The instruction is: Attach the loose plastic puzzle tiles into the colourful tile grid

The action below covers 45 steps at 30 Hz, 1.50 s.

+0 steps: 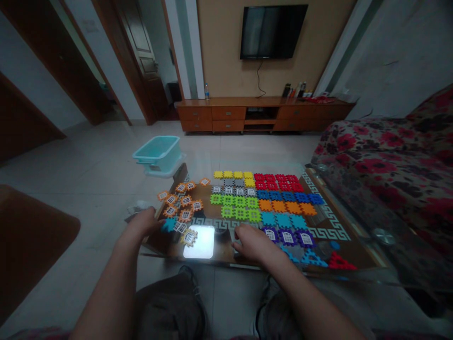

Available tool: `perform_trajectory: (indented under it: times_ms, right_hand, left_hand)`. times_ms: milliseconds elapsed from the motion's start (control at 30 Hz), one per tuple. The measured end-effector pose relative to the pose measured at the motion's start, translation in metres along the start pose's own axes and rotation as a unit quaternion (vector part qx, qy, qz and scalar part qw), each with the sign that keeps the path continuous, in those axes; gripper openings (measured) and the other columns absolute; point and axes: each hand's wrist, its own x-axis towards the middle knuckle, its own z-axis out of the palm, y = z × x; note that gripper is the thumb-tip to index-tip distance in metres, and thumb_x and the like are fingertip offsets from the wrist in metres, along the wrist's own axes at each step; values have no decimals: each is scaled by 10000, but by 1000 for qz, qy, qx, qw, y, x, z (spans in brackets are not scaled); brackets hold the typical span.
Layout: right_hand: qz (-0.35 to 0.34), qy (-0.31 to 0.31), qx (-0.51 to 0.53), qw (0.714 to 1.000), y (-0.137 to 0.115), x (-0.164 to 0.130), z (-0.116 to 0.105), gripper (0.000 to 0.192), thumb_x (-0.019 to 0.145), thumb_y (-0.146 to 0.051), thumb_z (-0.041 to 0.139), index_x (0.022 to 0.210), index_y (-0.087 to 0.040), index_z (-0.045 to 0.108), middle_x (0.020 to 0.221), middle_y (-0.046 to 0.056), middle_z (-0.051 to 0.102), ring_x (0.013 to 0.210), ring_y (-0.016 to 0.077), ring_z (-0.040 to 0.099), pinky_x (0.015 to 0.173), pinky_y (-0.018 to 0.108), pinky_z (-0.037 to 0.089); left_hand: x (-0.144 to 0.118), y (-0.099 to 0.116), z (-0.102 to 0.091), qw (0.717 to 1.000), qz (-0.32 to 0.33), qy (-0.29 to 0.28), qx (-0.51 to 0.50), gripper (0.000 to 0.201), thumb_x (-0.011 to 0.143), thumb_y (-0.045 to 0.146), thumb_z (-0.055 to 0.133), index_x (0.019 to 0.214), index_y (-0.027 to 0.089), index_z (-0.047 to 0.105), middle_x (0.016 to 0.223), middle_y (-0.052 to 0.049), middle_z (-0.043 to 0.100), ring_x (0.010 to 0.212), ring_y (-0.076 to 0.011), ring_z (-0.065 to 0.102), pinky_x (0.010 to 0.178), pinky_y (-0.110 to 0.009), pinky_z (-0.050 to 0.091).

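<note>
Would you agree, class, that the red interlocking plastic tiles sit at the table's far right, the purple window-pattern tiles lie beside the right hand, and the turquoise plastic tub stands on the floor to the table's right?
Not quite. The head view shows the turquoise plastic tub standing off the table's left far corner, not to its right. The red interlocking plastic tiles and the purple window-pattern tiles beside the right hand are as stated.

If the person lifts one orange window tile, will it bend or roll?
The orange window tile looks like thin, flat moulded plastic, so probably stiff and light. Its toothed edges suggest it will not roll, though it might slide easily on the glossy table.
</note>
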Motion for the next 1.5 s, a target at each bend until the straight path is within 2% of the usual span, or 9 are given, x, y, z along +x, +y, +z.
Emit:
perform_trajectory:
  times_ms: [167, 400, 633, 933, 1133, 1233, 1300, 1400, 1500]
  right_hand:
    - [0, 3, -1, 1000, -1, 1, 1, 267, 854, -282, 595, 1025, -116, 715, 1072, 185, 709, 979, 304, 685, 791, 346, 516]
    - [-2, -1, -6, 1000, -4, 1, -3, 276, 866, -286, 600, 1042, -104, 710, 1080, 197, 709, 989, 318, 682, 789, 354, 516]
    - [3, -3, 1, 1000, -1, 3, 1, 276, 862, -291, 610, 1054, -115, 702, 1096, 191, 705, 997, 304, 680, 792, 345, 510]
    - [7, -10, 4, 1000, 0, 5, 4, 260, 864, -277, 593, 1033, -116, 706, 1086, 191, 704, 1002, 298, 673, 808, 346, 496]
    - [-15, 14, 26, 999, 0, 7, 5, 248, 866, -272, 601, 1048, -122, 677, 1086, 175, 696, 1009, 282, 660, 816, 331, 478]
    - [-30, 54, 41, 997, -1, 7, 5, 233, 872, -249, 583, 1059, -127, 653, 1079, 156, 688, 1019, 266, 645, 845, 329, 461]
    - [-30, 92, 62, 993, -1, 8, 4, 223, 883, -258, 572, 1054, -133, 640, 1066, 144, 680, 1008, 257, 635, 852, 330, 453]
    - [-30, 165, 129, 977, -3, 11, 4, 190, 895, -272, 564, 1025, -149, 628, 1033, 117, 671, 972, 232, 621, 845, 325, 450]
    - [-24, 220, 234, 947, -6, 16, 5, 171, 878, -263, 596, 1014, -163, 623, 967, 81, 676, 898, 202, 620, 811, 313, 461]
  left_hand:
    - [9, 16, 10, 996, 40, 82, -17, 466, 817, 493, 554, 1078, 120, 652, 1097, -200, 681, 1016, -315, 643, 856, -354, 473]
    - [13, 31, 15, 993, 37, 106, -22, 572, 832, 558, 501, 1132, 93, 649, 1083, -222, 656, 994, -333, 632, 858, -377, 474]
    - [14, 34, 20, 993, 29, 113, -3, 567, 824, 590, 498, 1040, 99, 682, 1026, -207, 673, 979, -326, 632, 832, -358, 471]
    - [12, 36, 17, 986, 31, 143, -80, 402, 734, 437, 663, 1010, 148, 623, 988, -179, 678, 922, -321, 643, 719, -342, 463]
    - [-12, 69, 0, 963, 54, 169, -204, 416, 700, 306, 702, 1045, 188, 502, 915, -70, 663, 802, -234, 640, 634, -282, 429]
    - [-29, 95, -5, 932, 113, 188, -289, 418, 705, 315, 711, 1049, 197, 505, 940, -47, 653, 818, -206, 634, 680, -283, 453]
    - [-38, 111, -6, 894, 161, 173, -381, 435, 734, 343, 698, 1098, 194, 511, 944, -44, 658, 800, -191, 634, 690, -288, 472]
    - [-50, 132, -3, 809, 220, 123, -531, 443, 741, 353, 713, 1119, 199, 543, 965, -44, 668, 824, -179, 646, 724, -292, 504]
    - [-59, 149, 2, 721, 192, 54, -663, 407, 727, 351, 746, 1061, 197, 570, 942, -36, 672, 799, -160, 657, 751, -299, 526]
